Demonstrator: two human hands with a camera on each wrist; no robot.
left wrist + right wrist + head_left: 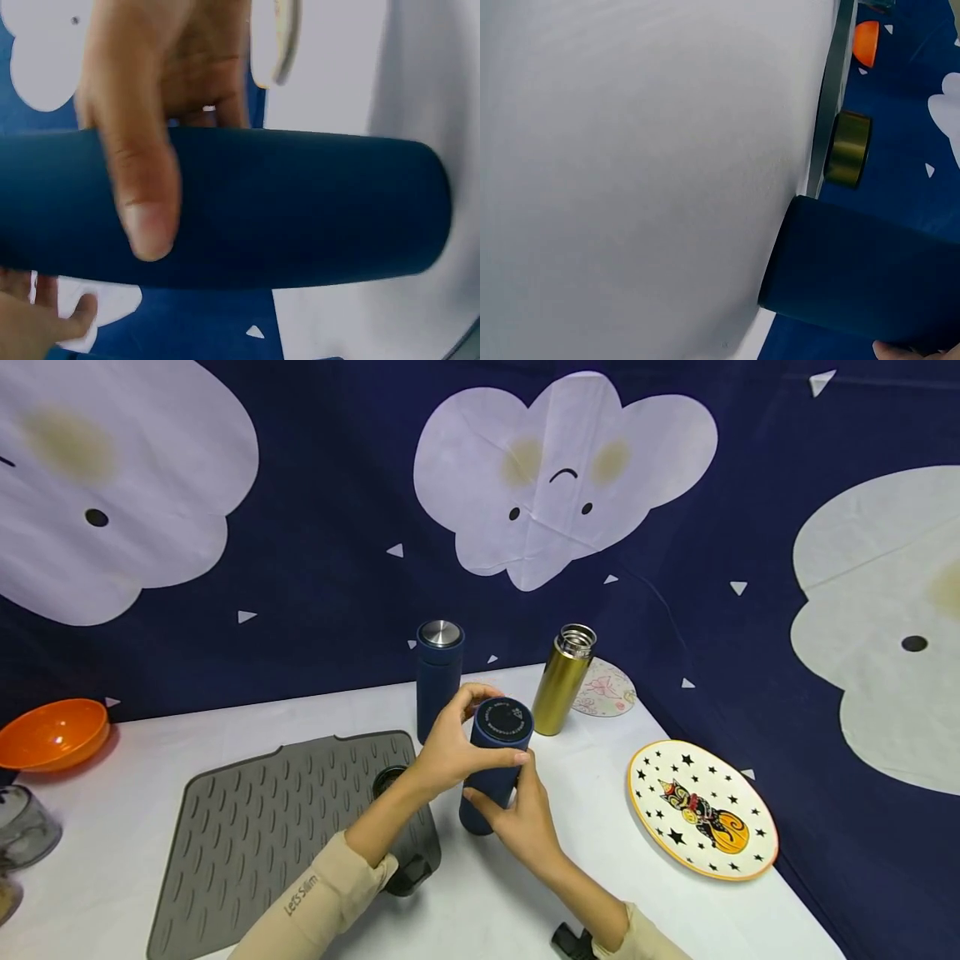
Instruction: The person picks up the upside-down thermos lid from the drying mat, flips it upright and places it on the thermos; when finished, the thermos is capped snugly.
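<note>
Both my hands hold a navy bottle (pixel 487 777), its black printed base turned up and its lower end close over the white table. My left hand (pixel 446 752) curls round the upper part, thumb across the front. Lower on the right side, my right hand (pixel 525 827) grips the body; its thumb (pixel 146 202) lies across the bottle in the left wrist view. Just behind stands a second navy bottle (pixel 437 681) with a silver top. An uncapped gold bottle (pixel 558 689) is upright to the right.
A grey drying mat (pixel 277 827) lies left, with a short gold cylinder (pixel 849 148) on its edge. Farther left are an orange bowl (pixel 56 735) and a glass (pixel 30 827). On the right is a star-patterned plate (pixel 660 785); a round patterned disc (pixel 611 689) sits behind the gold bottle.
</note>
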